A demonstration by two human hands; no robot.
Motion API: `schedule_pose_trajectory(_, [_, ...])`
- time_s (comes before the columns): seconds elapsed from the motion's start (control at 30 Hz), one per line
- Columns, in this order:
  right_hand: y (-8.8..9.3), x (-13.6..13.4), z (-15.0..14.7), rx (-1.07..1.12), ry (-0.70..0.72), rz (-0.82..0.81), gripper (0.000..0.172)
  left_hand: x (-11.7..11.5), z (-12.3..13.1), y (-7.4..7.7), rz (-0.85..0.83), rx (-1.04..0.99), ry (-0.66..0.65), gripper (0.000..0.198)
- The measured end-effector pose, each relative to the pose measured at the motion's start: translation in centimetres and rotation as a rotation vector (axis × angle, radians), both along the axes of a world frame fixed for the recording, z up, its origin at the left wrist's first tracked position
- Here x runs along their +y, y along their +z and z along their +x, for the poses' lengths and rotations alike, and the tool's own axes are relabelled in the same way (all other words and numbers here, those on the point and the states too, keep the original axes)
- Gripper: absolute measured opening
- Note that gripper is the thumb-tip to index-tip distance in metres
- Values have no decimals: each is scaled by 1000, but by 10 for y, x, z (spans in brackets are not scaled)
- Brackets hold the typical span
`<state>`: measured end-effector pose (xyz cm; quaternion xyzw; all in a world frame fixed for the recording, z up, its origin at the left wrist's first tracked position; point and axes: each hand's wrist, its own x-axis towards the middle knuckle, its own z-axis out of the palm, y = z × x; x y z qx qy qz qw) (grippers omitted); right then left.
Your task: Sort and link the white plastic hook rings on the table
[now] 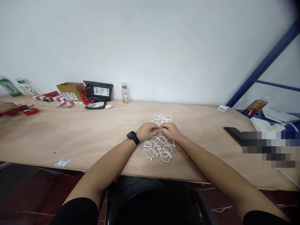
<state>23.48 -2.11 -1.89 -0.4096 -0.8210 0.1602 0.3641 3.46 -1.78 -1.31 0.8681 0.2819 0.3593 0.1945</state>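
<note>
My left hand (147, 131) and my right hand (172, 131) meet over the middle of the table, fingertips pinched together. Between them is a small white plastic ring (160, 129), partly covered by my fingers, so its full shape is hidden. Closer to me lie several loose white rings (150, 153), thin hoops with small tabs, some overlapping. Just beyond my fingers sits another bunch of white rings (161, 118), piled on one another. A black watch (133, 137) is on my left wrist.
Against the wall stand an oil-coloured bottle (125, 93), a black parcel bag (98, 91) and an open cardboard box (70, 90). At far left, another person's hand (8, 107) is near red items (30, 111). A dark phone (233, 134) lies at right.
</note>
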Motion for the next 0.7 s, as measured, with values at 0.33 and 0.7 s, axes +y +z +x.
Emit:
schedule_pose_trajectory(0.33, [0,13,15,5,-238,176,51,0,-6,1,-2,108,-50,23])
schedule_pose_trajectory(0.7, [-2,4,7,6,-41,99,22,3,-1,-5,-250,68,16,18])
